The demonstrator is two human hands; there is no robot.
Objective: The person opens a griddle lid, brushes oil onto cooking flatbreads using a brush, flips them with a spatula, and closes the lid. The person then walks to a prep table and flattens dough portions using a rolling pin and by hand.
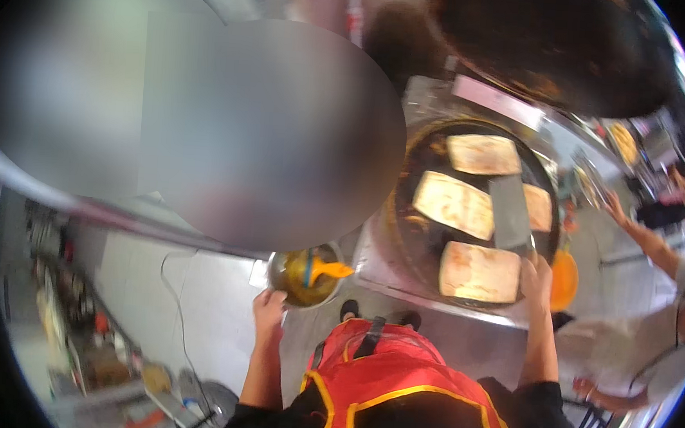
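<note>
My right hand (537, 282) grips a wide metal spatula (508, 212). Its flat blade lies over a round black griddle pan (414, 242), partly covering a flatbread (539, 208) at the right. Three more rectangular flatbreads are on the pan: one at the far side (484, 154), one in the middle (455, 205) and a browned one (480, 272) close to me. Left of the pan, my left hand (270, 309) holds a bowl-like container (283, 269) by its near side. Yellowish liquid is in it, and an orange brush (324, 270) rests across its rim.
A large dark round lid or pan (553, 44) hangs above the far side. At right, another person's hand (615, 208) holds a metal utensil, blurred. An orange object (564, 280) sits beside the griddle. A cable (181, 304) runs down at left. A blurred patch hides the upper left.
</note>
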